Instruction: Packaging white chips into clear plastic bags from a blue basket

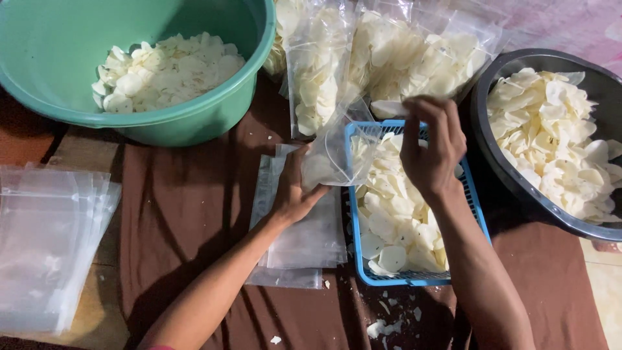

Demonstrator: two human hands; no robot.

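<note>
Left hand: the left hand [295, 191] grips a small clear plastic bag [337, 155], its fingers curled around the lower edge, holding the mouth open towards the right.
Right hand: the right hand [431, 152] hovers over the blue plastic mesh basket [479, 214], its fingers pinching a pale white chip [389, 107] just beside the bag's mouth.
Bag: a few chips lie inside; it sits above the basket's left rim.
Basket: filled with pale sliced chips, resting on the brown cloth-covered surface [188, 207].
Under the left wrist: a flat stack of empty clear bags [304, 246].
Far left: another pile of empty clear bags [48, 240].
Around: a green plastic basin [194, 123] and a black round bowl [512, 175], both holding chips; filled clear packets [389, 55] lie behind.
</note>
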